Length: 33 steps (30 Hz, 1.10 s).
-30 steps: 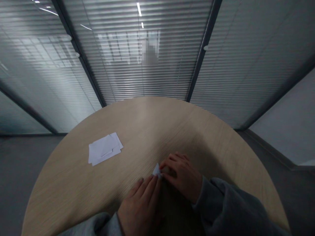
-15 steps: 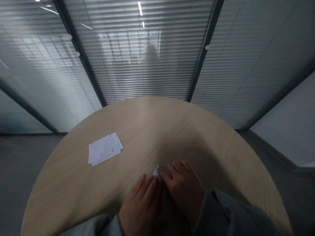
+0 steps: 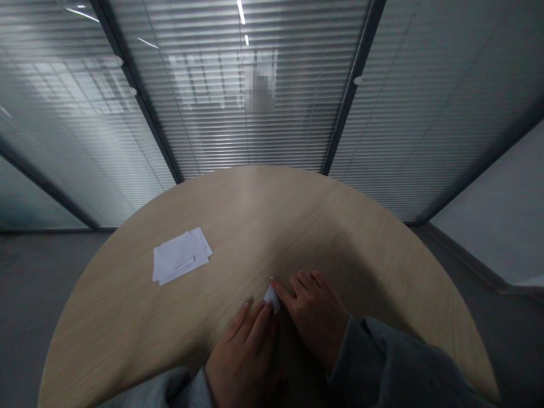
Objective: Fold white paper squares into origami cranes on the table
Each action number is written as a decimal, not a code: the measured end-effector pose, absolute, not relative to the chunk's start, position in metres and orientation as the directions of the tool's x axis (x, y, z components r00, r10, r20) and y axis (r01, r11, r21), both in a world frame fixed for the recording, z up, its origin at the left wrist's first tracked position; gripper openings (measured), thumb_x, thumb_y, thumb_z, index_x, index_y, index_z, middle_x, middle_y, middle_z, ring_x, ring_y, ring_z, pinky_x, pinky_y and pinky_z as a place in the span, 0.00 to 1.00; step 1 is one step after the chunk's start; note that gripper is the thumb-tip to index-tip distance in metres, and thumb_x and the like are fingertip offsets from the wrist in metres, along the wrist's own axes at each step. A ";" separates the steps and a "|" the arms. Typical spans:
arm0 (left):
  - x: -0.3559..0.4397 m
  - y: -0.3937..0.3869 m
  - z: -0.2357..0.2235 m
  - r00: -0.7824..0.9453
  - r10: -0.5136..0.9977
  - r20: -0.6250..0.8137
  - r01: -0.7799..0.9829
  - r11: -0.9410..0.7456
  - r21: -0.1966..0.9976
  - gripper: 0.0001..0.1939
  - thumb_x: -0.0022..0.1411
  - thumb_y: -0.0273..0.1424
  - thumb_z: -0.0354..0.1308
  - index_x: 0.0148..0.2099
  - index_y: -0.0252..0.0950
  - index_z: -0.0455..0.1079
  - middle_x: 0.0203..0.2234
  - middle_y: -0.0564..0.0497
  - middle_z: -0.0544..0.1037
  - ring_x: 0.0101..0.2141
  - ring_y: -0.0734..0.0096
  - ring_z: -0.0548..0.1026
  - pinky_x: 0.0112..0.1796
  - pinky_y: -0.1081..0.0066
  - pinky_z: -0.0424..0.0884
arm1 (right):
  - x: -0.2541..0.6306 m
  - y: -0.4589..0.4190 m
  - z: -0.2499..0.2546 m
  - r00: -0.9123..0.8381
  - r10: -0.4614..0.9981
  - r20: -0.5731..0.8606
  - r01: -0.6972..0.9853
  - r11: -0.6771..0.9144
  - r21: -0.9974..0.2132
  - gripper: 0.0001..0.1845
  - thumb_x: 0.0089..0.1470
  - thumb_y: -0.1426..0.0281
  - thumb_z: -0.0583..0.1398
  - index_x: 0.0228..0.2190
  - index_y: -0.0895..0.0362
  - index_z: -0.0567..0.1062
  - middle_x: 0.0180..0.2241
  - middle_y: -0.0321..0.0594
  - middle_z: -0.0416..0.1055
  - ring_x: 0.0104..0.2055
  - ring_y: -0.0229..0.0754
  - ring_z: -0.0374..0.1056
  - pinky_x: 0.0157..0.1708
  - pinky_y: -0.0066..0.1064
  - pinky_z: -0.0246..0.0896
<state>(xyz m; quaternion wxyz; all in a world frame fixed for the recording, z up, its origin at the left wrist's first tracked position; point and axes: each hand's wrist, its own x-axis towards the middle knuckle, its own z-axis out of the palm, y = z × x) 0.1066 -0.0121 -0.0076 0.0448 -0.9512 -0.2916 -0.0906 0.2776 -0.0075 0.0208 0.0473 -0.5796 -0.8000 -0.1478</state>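
Observation:
A small white piece of folded paper point(image 3: 272, 298) lies near the front middle of the round table, between my two hands. My left hand point(image 3: 243, 352) has its fingers together over the paper's lower left side, holding it against the tabletop; its thumb is hidden. From the other side, my right hand point(image 3: 313, 316) presses its index fingertip on the paper's upper right edge. Its other fingers are curled loosely, and the thumb is hardly visible. Only a pointed, triangular part of the paper shows between the fingers.
Several white paper sheets point(image 3: 181, 258) lie overlapping on the left of the round wooden table point(image 3: 255, 198). Behind the table's curved far edge stand glass partitions with blinds point(image 3: 238, 136). A pale wall panel point(image 3: 501, 215) is at the right.
My right hand has slid slightly up and left along the paper's edge, uncovering a little more of it. My left hand stays almost in place, and the sheets have not moved.

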 end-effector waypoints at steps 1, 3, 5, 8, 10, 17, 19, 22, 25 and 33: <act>0.106 -0.013 -0.007 0.809 0.555 0.195 0.569 -0.822 -0.023 0.30 0.61 0.44 0.52 0.58 0.28 0.62 0.53 0.37 0.71 0.52 0.54 0.70 0.52 0.56 0.65 | 0.278 -0.007 0.022 -0.322 0.920 0.225 0.942 0.287 0.175 0.16 0.57 0.73 0.58 0.48 0.53 0.73 0.33 0.42 0.73 0.37 0.46 0.66 0.39 0.39 0.52; 0.106 -0.013 -0.005 0.798 0.571 0.191 0.586 -0.810 -0.023 0.29 0.60 0.44 0.53 0.57 0.29 0.63 0.53 0.37 0.71 0.52 0.53 0.70 0.52 0.54 0.65 | 0.278 -0.007 0.026 -0.317 0.929 0.191 0.944 0.289 0.161 0.16 0.58 0.73 0.57 0.48 0.54 0.72 0.33 0.42 0.73 0.38 0.46 0.67 0.40 0.39 0.53; 0.106 -0.014 -0.004 0.789 0.585 0.190 0.601 -0.798 -0.040 0.28 0.59 0.44 0.53 0.57 0.31 0.64 0.53 0.39 0.71 0.52 0.52 0.70 0.51 0.53 0.65 | 0.279 -0.009 0.029 -0.317 0.932 0.173 0.944 0.294 0.149 0.17 0.57 0.74 0.57 0.48 0.54 0.72 0.34 0.42 0.74 0.38 0.47 0.67 0.40 0.39 0.54; 0.105 -0.014 -0.002 0.775 0.601 0.195 0.620 -0.783 -0.047 0.28 0.59 0.43 0.54 0.57 0.34 0.64 0.54 0.41 0.71 0.52 0.51 0.70 0.51 0.52 0.65 | 0.280 -0.015 0.033 -0.329 0.928 0.176 0.942 0.308 0.136 0.16 0.56 0.74 0.59 0.47 0.54 0.73 0.32 0.41 0.74 0.37 0.46 0.67 0.37 0.37 0.56; 0.104 -0.015 -0.002 0.777 0.599 0.196 0.616 -0.787 -0.039 0.28 0.59 0.43 0.55 0.58 0.34 0.63 0.54 0.40 0.71 0.52 0.52 0.70 0.52 0.53 0.64 | 0.279 -0.020 0.033 -0.336 0.923 0.188 0.940 0.315 0.135 0.15 0.55 0.74 0.60 0.45 0.54 0.74 0.30 0.40 0.74 0.35 0.45 0.67 0.35 0.36 0.56; 0.105 -0.015 0.001 0.775 0.609 0.169 0.619 -0.785 -0.009 0.30 0.59 0.43 0.54 0.59 0.32 0.62 0.55 0.40 0.70 0.51 0.54 0.70 0.52 0.54 0.65 | 0.277 -0.030 0.027 -0.354 0.898 0.263 0.931 0.310 0.192 0.11 0.51 0.75 0.62 0.38 0.55 0.77 0.27 0.41 0.74 0.32 0.45 0.67 0.35 0.38 0.56; 0.106 -0.014 0.003 0.778 0.603 0.175 0.615 -0.788 -0.020 0.29 0.60 0.45 0.53 0.58 0.32 0.63 0.54 0.41 0.71 0.51 0.54 0.71 0.52 0.53 0.65 | 0.277 -0.031 0.028 -0.358 0.891 0.277 0.930 0.315 0.189 0.08 0.49 0.75 0.63 0.35 0.55 0.78 0.26 0.40 0.74 0.31 0.45 0.67 0.35 0.38 0.56; 0.107 -0.014 0.006 0.780 0.598 0.185 0.613 -0.789 -0.039 0.31 0.59 0.49 0.51 0.56 0.32 0.65 0.52 0.41 0.73 0.50 0.53 0.72 0.51 0.53 0.66 | 0.278 -0.033 0.031 -0.364 0.892 0.269 0.929 0.325 0.179 0.07 0.50 0.76 0.62 0.33 0.55 0.77 0.25 0.39 0.74 0.30 0.45 0.67 0.33 0.37 0.55; 0.107 -0.015 0.006 0.773 0.606 0.186 0.623 -0.781 -0.044 0.30 0.59 0.48 0.52 0.56 0.32 0.66 0.52 0.42 0.73 0.49 0.54 0.72 0.51 0.54 0.66 | 0.279 -0.034 0.033 -0.375 0.891 0.257 0.925 0.340 0.172 0.07 0.53 0.76 0.60 0.34 0.54 0.77 0.25 0.39 0.73 0.30 0.44 0.67 0.32 0.36 0.55; 0.103 -0.016 0.001 0.795 0.578 0.187 0.596 -0.801 -0.059 0.28 0.59 0.43 0.54 0.57 0.33 0.64 0.54 0.41 0.71 0.51 0.52 0.70 0.52 0.53 0.64 | 0.278 -0.034 0.029 -0.364 0.901 0.238 0.929 0.333 0.161 0.07 0.51 0.75 0.62 0.35 0.54 0.77 0.25 0.39 0.73 0.30 0.44 0.67 0.30 0.36 0.54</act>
